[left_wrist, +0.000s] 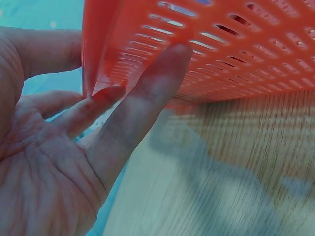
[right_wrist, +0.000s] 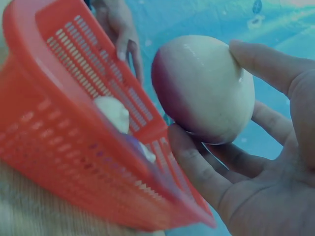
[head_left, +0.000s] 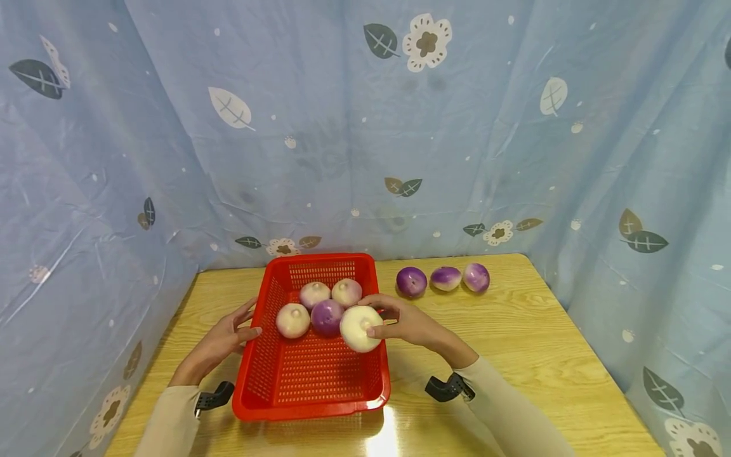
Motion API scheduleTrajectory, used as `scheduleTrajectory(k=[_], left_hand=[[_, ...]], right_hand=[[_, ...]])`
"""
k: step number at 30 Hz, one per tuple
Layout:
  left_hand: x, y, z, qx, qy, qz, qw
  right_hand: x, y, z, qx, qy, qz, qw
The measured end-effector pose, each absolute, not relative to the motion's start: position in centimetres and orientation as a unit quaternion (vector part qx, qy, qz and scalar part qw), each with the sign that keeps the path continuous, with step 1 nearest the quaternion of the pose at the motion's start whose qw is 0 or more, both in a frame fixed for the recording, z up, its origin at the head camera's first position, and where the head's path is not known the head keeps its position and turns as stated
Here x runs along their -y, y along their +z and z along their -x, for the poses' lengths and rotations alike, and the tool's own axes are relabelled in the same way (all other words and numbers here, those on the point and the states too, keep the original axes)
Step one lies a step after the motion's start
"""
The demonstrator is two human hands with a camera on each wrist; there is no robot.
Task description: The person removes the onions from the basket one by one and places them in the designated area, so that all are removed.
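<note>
A red plastic basket (head_left: 311, 406) with slotted walls stands on the table. My left hand (head_left: 225, 333) grips its left rim, the thumb over the edge and the fingers against the outer wall (left_wrist: 236, 54). My right hand (head_left: 408, 324) holds a white and purple turnip (head_left: 361, 329) between thumb and fingers, above the basket's right side. Held up in the right wrist view, the turnip (right_wrist: 202, 88) shows a purple patch on one side. Several more turnips lie in the back half of the basket, among them a purple one (head_left: 327, 317) and a pale one (head_left: 293, 320).
Three purple and white turnips lie in a row at the back of the table: a dark one (head_left: 411, 282), a middle one (head_left: 446, 278) and a right one (head_left: 476, 278). A blue patterned curtain (head_left: 342, 139) hangs behind the wooden table (head_left: 525, 343) and along its sides.
</note>
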State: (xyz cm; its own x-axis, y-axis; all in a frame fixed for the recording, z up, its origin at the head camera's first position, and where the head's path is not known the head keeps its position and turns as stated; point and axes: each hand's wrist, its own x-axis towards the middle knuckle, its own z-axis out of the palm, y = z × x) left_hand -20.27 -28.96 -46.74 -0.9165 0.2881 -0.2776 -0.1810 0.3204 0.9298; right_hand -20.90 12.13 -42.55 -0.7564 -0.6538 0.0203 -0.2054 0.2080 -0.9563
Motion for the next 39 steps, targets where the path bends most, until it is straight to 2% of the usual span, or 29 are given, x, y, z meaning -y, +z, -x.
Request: scheduleTrajectory(k=[9, 21, 39], left_hand=[[28.8, -47.0, 20.5, -0.782, 0.587, -0.036, 0.207], [28.7, -47.0, 20.5, -0.785, 0.584, -0.044, 0.204], [29.0, -46.7, 20.3, -0.782, 0.587, -0.042, 0.205]], right_hand=[[-15.3, -43.6, 20.9, -0.756, -0.6, 0.22, 0.144], [-17.9, -45.8, 21.4, -0.744, -0.645, 0.13, 0.117], [-19.6, -50.1, 22.8, -0.771, -0.631, 0.027, 0.081]])
